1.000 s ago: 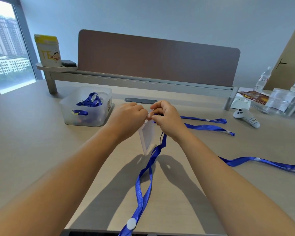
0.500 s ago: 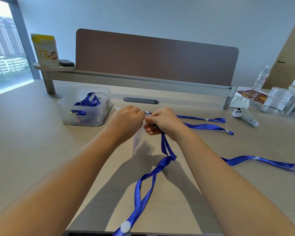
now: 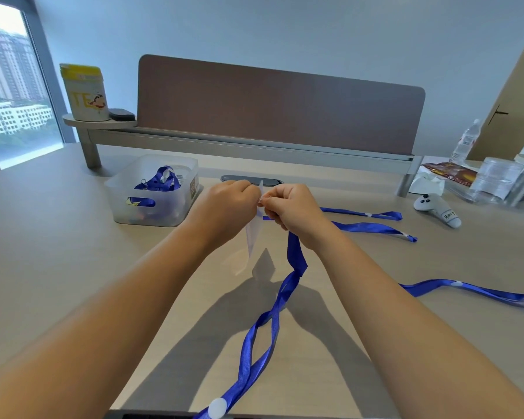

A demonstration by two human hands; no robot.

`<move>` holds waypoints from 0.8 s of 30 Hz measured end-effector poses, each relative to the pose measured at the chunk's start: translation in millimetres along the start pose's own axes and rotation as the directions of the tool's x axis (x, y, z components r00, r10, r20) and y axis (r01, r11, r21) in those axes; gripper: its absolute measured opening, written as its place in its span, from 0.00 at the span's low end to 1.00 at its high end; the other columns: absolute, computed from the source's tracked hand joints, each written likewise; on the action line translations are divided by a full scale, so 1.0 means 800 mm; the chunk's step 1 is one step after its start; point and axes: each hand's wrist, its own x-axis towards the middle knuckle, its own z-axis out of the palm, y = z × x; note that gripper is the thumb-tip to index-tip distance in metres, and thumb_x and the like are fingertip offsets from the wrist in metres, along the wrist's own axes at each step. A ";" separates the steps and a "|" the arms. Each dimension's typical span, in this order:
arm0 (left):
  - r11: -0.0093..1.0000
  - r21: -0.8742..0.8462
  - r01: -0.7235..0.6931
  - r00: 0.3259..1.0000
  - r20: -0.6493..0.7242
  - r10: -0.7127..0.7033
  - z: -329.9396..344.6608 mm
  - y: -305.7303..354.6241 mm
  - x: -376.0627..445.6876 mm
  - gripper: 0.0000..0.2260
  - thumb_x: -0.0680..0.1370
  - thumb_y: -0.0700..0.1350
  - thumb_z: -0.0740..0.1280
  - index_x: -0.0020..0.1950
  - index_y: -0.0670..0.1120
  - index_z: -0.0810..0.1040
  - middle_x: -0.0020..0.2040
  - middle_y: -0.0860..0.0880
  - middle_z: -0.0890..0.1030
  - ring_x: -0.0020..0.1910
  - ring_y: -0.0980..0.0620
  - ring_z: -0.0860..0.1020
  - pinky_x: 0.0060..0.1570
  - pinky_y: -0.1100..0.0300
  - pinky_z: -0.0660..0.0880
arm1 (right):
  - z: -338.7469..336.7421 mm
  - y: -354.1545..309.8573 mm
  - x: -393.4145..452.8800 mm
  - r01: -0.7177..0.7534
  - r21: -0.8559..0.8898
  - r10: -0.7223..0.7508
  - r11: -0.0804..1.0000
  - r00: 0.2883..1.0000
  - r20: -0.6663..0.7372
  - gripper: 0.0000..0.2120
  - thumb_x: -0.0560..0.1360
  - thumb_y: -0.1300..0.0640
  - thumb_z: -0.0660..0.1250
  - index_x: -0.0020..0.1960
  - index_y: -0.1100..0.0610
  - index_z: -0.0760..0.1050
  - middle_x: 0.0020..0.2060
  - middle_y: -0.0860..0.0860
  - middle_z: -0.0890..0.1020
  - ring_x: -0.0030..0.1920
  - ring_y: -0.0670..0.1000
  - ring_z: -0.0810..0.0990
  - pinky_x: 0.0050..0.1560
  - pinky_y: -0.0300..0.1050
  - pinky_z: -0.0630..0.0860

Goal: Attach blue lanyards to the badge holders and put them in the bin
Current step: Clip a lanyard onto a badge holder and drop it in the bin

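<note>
Pinching the clear badge holder (image 3: 252, 234) at its top, the left hand (image 3: 224, 207) met the right hand (image 3: 291, 207) — fingers curled round the blue lanyard (image 3: 285, 297) — right of the bin (image 3: 118, 204).

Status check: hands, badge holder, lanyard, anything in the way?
Left hand pinches badge holder upright. Right hand pinches lanyard clip end at its top. Bin left, path clear.

An office: beyond the left hand (image 3: 224, 207) a brown divider screen (image 3: 279, 107) stands along the back of a pale table (image 3: 43, 252) with a cable grommet (image 3: 251, 178), and far left a tall window (image 3: 12, 95) overlooks city towers.
</note>
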 end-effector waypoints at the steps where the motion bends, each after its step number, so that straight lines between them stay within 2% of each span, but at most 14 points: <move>1: 1.000 -0.011 0.015 1.000 -0.012 -0.015 0.001 -0.001 0.001 0.09 0.59 0.36 0.78 0.31 0.37 0.78 0.26 0.41 0.82 0.20 0.46 0.78 0.21 0.58 0.77 | 0.001 0.000 0.000 0.010 0.007 -0.010 1.000 1.000 -0.012 0.11 0.77 0.61 0.59 0.38 0.58 0.73 0.29 0.48 0.73 0.31 0.45 0.69 0.32 0.34 0.66; 3: 0.993 -0.073 0.090 0.995 -0.024 -0.092 0.003 -0.003 0.002 0.05 0.65 0.38 0.71 0.33 0.37 0.78 0.27 0.40 0.82 0.22 0.45 0.78 0.23 0.56 0.77 | 0.002 -0.002 0.000 0.030 0.030 -0.029 0.999 0.999 -0.041 0.08 0.77 0.61 0.59 0.43 0.61 0.75 0.29 0.48 0.73 0.31 0.44 0.69 0.33 0.34 0.66; 5: 0.965 -0.172 0.197 0.978 -0.037 -0.206 0.004 -0.004 0.004 0.07 0.68 0.39 0.65 0.34 0.36 0.79 0.29 0.39 0.82 0.24 0.44 0.79 0.27 0.58 0.77 | 0.004 -0.003 0.000 0.051 0.056 -0.047 0.997 0.997 -0.063 0.07 0.77 0.62 0.60 0.42 0.60 0.74 0.30 0.48 0.73 0.32 0.44 0.69 0.33 0.34 0.66; 9: 0.872 -0.359 0.332 0.925 -0.057 -0.376 0.002 0.001 0.007 0.08 0.73 0.37 0.64 0.42 0.33 0.80 0.38 0.36 0.83 0.34 0.43 0.78 0.38 0.59 0.72 | 0.010 -0.006 0.003 0.084 0.081 -0.076 0.993 0.992 -0.099 0.07 0.77 0.61 0.60 0.41 0.59 0.73 0.30 0.47 0.73 0.32 0.44 0.69 0.34 0.34 0.66; 11: 0.803 -0.446 0.395 0.885 -0.051 -0.463 0.003 0.002 0.008 0.09 0.76 0.37 0.62 0.46 0.34 0.80 0.42 0.37 0.83 0.37 0.48 0.74 0.38 0.60 0.73 | 0.013 -0.005 0.005 0.097 0.077 -0.088 0.992 0.990 -0.113 0.07 0.77 0.61 0.60 0.41 0.59 0.72 0.30 0.48 0.73 0.32 0.44 0.69 0.33 0.35 0.66; 13: 0.744 -0.502 0.440 0.846 -0.044 -0.531 0.006 0.002 0.008 0.09 0.76 0.38 0.61 0.47 0.35 0.79 0.44 0.37 0.82 0.39 0.50 0.73 0.36 0.66 0.69 | 0.016 -0.005 0.006 0.105 0.067 -0.096 0.992 0.987 -0.128 0.07 0.77 0.61 0.60 0.41 0.59 0.72 0.29 0.48 0.72 0.31 0.44 0.68 0.33 0.35 0.66; 18: 0.618 -0.595 0.514 0.772 0.007 -0.635 0.011 0.003 0.011 0.09 0.76 0.39 0.61 0.47 0.36 0.79 0.40 0.44 0.78 0.40 0.49 0.75 0.36 0.66 0.71 | 0.020 -0.005 0.010 0.117 0.064 -0.104 0.991 0.980 -0.169 0.15 0.77 0.61 0.59 0.32 0.51 0.68 0.29 0.47 0.72 0.31 0.44 0.68 0.32 0.34 0.66; 21: 0.542 -0.655 0.527 0.739 0.037 -0.672 0.011 0.003 0.010 0.09 0.76 0.39 0.62 0.47 0.36 0.79 0.39 0.46 0.77 0.40 0.48 0.75 0.38 0.66 0.72 | 0.023 -0.006 0.010 0.133 0.045 -0.123 0.990 0.976 -0.181 0.14 0.77 0.61 0.59 0.33 0.52 0.68 0.29 0.47 0.72 0.31 0.44 0.68 0.32 0.35 0.67; 24: 0.443 -0.720 0.535 0.709 0.097 -0.699 0.010 0.002 0.009 0.08 0.76 0.38 0.62 0.47 0.35 0.79 0.39 0.45 0.77 0.37 0.50 0.75 0.38 0.64 0.73 | 0.025 -0.007 0.010 0.151 0.036 -0.142 0.988 0.972 -0.186 0.09 0.77 0.61 0.59 0.38 0.57 0.71 0.30 0.47 0.72 0.31 0.44 0.69 0.33 0.35 0.67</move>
